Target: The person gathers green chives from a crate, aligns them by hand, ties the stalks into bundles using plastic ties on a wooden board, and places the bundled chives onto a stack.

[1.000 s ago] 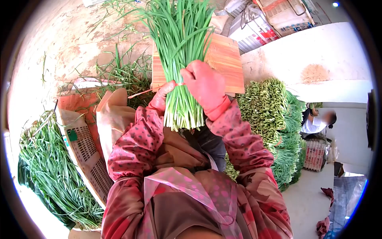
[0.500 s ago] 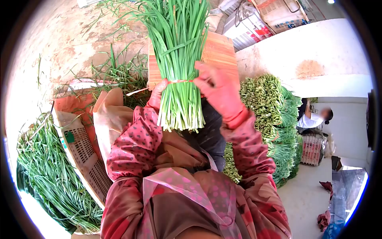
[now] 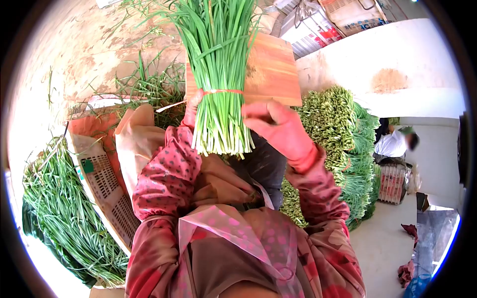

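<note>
"Head view: where does the green bunch (image 3: 218,59) sit?"

"Over the left part of the wooden bench (image 3: 273,69), a band (image 3: 223,91) around its stems. A pale strip (image 3: 170,106), perhaps the band's tail, juts out to the left of the bench."

"And the fingers?"

"The left hand (image 3: 191,111) grips the bunch's left edge at band height, thumb showing, other fingers hidden. The right hand (image 3: 280,130), by the bench's near edge, has its fingers half curled around a gap, nothing visible in them. Whether they touch the stems, I can't tell."

"How would it handle?"

"Fairly light, I'd guess: firm at the stems, floppy and easily bruised in the leaves, slick if damp. I'd hold it at the band."

"Which way does it point?"

"Lengthwise across the bench: leaves running past its far edge and out of frame, pale cut ends (image 3: 223,141) overhanging its near edge."
</note>
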### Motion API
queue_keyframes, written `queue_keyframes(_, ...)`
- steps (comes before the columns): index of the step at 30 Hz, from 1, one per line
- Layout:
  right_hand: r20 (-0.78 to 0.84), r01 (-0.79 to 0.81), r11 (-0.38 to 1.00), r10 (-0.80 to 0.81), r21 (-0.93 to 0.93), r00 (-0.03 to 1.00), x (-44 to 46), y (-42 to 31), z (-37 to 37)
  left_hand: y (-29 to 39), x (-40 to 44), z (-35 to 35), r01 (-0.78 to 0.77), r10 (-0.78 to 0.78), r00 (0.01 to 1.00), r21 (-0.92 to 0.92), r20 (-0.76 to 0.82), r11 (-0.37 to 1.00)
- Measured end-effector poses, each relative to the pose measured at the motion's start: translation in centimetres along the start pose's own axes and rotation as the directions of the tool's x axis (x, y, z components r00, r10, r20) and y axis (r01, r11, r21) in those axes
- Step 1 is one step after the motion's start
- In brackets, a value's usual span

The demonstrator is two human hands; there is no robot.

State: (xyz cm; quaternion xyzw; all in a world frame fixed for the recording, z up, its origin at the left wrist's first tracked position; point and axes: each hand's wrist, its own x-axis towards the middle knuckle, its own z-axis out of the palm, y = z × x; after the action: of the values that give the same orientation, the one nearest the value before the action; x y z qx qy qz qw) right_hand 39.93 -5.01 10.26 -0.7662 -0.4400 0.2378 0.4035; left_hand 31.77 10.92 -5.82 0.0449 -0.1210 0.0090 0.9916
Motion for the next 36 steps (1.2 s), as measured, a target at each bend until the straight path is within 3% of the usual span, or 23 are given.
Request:
queue_keyframes(2, -0.047, -0.048, 0.997, 0.046, -0.061, 0.998, 0.3, 0.2, 1.4, -0.4, 0.3, 0.6, -0.093, 0.1, 0.99, 0.076, -0.099, 0.993)
queue_keyframes(4, -0.074, 0.073, 0.914, -0.112, -0.399, 0.991, 0.0, -0.2, 2.5, -0.6, 0.1, 0.5, -0.123, 0.128, 0.987, 0.049, -0.096, 0.991)
queue_keyframes(5, -0.039, 0.094, 0.873, -0.129, -0.479, 0.991, -0.5, -0.2, 2.6, -0.6, 0.0, 0.4, -0.149, 0.15, 0.985, 0.02, -0.087, 0.989)
queue_keyframes(8, -0.037, 0.086, 0.815, -0.13, -0.572, 0.991, -1.0, 0.9, 3.3, -0.6, 0.2, 0.5, -0.204, 0.203, 0.975, 0.003, -0.085, 0.979)
queue_keyframes(12, -0.132, 0.084, 0.88, -0.163, -0.467, 0.978, -0.9, 3.0, 4.3, -0.5, 0.2, 0.5, -0.187, 0.181, 0.975, -0.036, -0.128, 0.982)
queue_keyframes(13, -0.13, 0.085, 0.88, -0.164, -0.468, 0.978, -1.6, 3.1, 4.1, -0.4, 0.1, 0.2, -0.166, 0.164, 0.984, -0.022, -0.075, 0.986)
queue_keyframes(15, 0.076, 0.125, 0.925, -0.105, -0.358, 0.992, -3.8, 2.5, 3.3, -0.2, 0.3, 0.2, -0.171, 0.165, 0.978, -0.034, -0.127, 0.985)
queue_keyframes(16, 0.304, 0.13, 0.963, -0.053, -0.237, 0.951, -5.0, 2.6, 2.4, -0.2, 0.3, 0.1, -0.168, 0.157, 0.971, -0.049, -0.182, 0.985)
queue_keyframes(17, 0.542, 0.039, 0.966, 0.109, -0.254, 0.834, -5.5, 1.8, 0.9, -0.1, 0.2, 0.0, -0.157, 0.148, 0.973, -0.041, -0.177, 0.987)
queue_keyframes(18, 0.727, -0.046, 0.955, 0.255, -0.294, 0.638, -5.7, 0.6, 0.0, -0.1, 0.1, 0.1, -0.15, 0.141, 0.974, -0.041, -0.175, 0.988)
queue_keyframes(20, 0.464, -0.164, 0.96, 0.254, -0.225, 0.849, -5.3, -0.1, -0.6, -0.3, 0.0, 0.2, -0.14, 0.118, 0.97, -0.093, -0.213, 0.986)
queue_keyframes(21, 0.28, -0.322, 0.943, 0.333, -0.086, 0.9, -4.6, 0.2, -0.7, -0.2, 0.0, 0.2, -0.114, 0.103, 0.984, -0.073, -0.145, 0.991)
queue_keyframes(22, 0.023, -0.018, 0.969, 0.024, -0.246, 0.999, -3.6, 1.7, 0.0, -0.4, 0.0, 0.3, -0.11, 0.099, 0.989, -0.093, -0.111, 0.99)
queue_keyframes(24, -0.069, -0.007, 0.898, -0.026, -0.44, 0.997, -1.2, -1.4, 0.9, -0.8, 0.0, 0.7, -0.118, 0.104, 0.982, -0.079, -0.158, 0.99)
queue_keyframes(25, -0.08, -0.014, 0.899, -0.024, -0.438, 0.997, -0.3, -0.3, 1.5, -0.9, 0.1, 0.7, -0.121, 0.111, 0.983, -0.061, -0.145, 0.991)
queue_keyframes(27, -0.073, 0.314, 0.715, -0.453, -0.625, 0.888, 0.7, 3.1, 2.7, -1.2, 0.0, 0.6, -0.135, 0.128, 0.976, -0.03, -0.177, 0.99)
queue_keyframes(28, -0.075, 0.312, 0.716, -0.453, -0.624, 0.888, 0.5, 3.9, 2.8, -1.4, 0.0, 0.4, -0.156, 0.144, 0.964, -0.036, -0.224, 0.987)
queue_keyframes(30, 0.034, 0.361, 0.797, -0.395, -0.485, 0.918, 0.1, 4.5, 3.0, -1.1, 0.0, 0.5, -0.178, 0.175, 0.959, 0.007, -0.225, 0.984)
queue_keyframes(32, 0.267, 0.327, 0.915, -0.263, -0.234, 0.927, -3.3, 3.2, 2.8, -0.6, 0.0, 1.1, -0.206, 0.206, 0.958, 0.02, -0.197, 0.978)
queue_keyframes(33, 0.542, 0.263, 0.954, -0.147, -0.144, 0.828, -4.8, 2.7, 1.9, -0.3, 0.1, 0.5, -0.243, 0.245, 0.961, 0.035, -0.124, 0.969)
queue_keyframes(34, 0.769, 0.169, 0.983, -0.051, -0.075, 0.638, -5.8, 2.4, 0.9, 0.1, 0.1, 0.0, -0.276, 0.279, 0.959, 0.047, -0.05, 0.96)
queue_keyframes(35, 0.76, 0.164, 0.984, -0.054, -0.07, 0.647, -6.2, 1.9, 0.3, 0.5, 0.0, 0.0, -0.269, 0.275, 0.957, 0.073, -0.095, 0.96)
queue_keyframes(36, 0.631, 0.112, 0.991, -0.04, -0.076, 0.775, -6.3, 1.4, -0.3, 0.2, -0.3, -0.1, -0.321, 0.331, 0.913, 0.08, -0.238, 0.944)
